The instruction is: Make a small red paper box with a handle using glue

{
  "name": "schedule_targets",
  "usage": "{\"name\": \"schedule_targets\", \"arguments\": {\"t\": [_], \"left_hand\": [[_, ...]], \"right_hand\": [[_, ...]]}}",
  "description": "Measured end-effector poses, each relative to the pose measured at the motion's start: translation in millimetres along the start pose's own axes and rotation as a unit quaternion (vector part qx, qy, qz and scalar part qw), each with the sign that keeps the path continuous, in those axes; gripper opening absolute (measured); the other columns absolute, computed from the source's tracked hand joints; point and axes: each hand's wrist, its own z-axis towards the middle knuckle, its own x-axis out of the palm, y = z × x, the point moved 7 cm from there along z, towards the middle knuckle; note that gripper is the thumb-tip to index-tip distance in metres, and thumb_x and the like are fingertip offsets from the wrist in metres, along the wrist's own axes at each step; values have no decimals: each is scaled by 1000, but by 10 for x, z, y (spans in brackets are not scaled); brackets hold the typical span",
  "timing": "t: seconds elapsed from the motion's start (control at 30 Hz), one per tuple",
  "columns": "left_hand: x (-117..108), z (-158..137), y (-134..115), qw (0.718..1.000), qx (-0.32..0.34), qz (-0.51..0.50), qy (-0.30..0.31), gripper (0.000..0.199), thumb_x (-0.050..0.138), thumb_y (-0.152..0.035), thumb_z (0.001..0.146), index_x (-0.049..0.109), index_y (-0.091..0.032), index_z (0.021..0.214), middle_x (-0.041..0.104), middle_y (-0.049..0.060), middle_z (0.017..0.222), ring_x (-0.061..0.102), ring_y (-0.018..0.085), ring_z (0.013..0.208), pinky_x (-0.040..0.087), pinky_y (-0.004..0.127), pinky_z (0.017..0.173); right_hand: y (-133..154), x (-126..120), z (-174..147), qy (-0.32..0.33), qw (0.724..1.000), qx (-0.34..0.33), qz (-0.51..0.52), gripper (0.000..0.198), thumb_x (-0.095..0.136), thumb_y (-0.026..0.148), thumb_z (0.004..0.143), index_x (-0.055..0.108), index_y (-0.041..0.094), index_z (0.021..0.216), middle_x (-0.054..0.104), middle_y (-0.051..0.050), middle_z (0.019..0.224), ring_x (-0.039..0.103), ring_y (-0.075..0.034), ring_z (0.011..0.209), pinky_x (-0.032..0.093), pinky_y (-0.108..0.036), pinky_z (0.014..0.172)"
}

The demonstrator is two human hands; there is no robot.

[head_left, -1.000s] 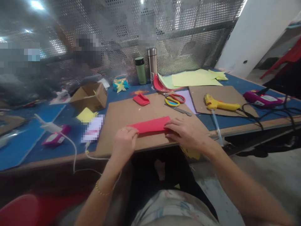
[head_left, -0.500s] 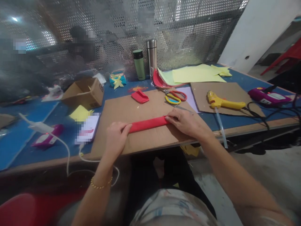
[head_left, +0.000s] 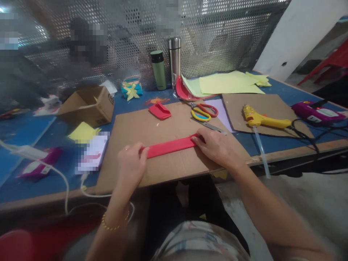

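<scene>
A long, flat red strip (head_left: 171, 147), which looks like folded felt or foam sheet, stretches between my two hands just over a sheet of brown cardboard (head_left: 163, 174). My left hand (head_left: 132, 159) pinches its left end between thumb and fingers. At the other end, my right hand (head_left: 212, 145) grips the strip the same way. Beyond it lies a smaller folded red piece (head_left: 160, 110). Scissors (head_left: 203, 112) with red and yellow handles rest near my right hand, blades pointing toward me.
A yellow glue gun (head_left: 266, 121) lies on more cardboard at right, its cord trailing. Behind stand a green tumbler (head_left: 158, 70), a steel flask (head_left: 174, 61) and yellow sheets (head_left: 228, 83). Leftward are an open cardboard box (head_left: 89, 105), a phone-like item (head_left: 94, 154) and a white cable (head_left: 63, 181).
The view has shifted slightly, so the table things appear moved. Both hands still hold the red strip by its ends, in nearly the same pose.
</scene>
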Motion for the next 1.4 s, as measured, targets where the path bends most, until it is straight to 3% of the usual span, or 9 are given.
{"name": "schedule_targets", "arguments": {"t": [0.33,0.6,0.7,0.83,1.03,1.4], "left_hand": [[7,1,-49,999,-10,43,29,23,47,-29,98,63,-20,85,70,9,82,62,26,81,40,35,73],[31,11,-1,998,-32,35,30,19,51,-31,97,63,-20,88,69,8,81,64,26,81,44,36,74],[34,-6,39,999,-47,-10,20,18,53,-30,95,65,-18,102,69,7,82,66,26,81,48,37,78],[44,-34,59,997,-49,-56,8,33,50,-26,94,62,-14,123,71,7,86,69,26,85,51,39,85],[64,-29,39,998,-52,-28,19,32,45,-21,97,63,-12,121,73,12,93,70,29,94,52,45,92],[19,-4,-22,997,-63,27,44,29,43,-22,100,62,-16,120,76,12,100,71,27,92,52,40,86]], "right_hand": [[14,8,10,-20,1000,2,-17,22,52,32,104,68,19,95,76,-10,97,66,-22,84,24,-33,63],[13,28,1,-21,999,2,-25,20,52,33,104,66,19,99,77,-10,98,65,-22,81,22,-33,62],[8,30,-6,-12,1000,5,-28,21,52,33,103,66,20,98,76,-10,97,64,-22,78,23,-33,61],[13,25,-1,-14,999,10,-30,20,53,33,103,67,20,96,76,-10,96,65,-23,80,23,-32,61],[-11,63,19,-5,999,21,-31,23,54,37,102,68,20,95,76,-9,92,65,-24,77,24,-32,61],[4,71,12,-27,999,-1,-33,21,54,35,102,67,20,95,75,-9,93,65,-24,79,24,-33,62]]}}
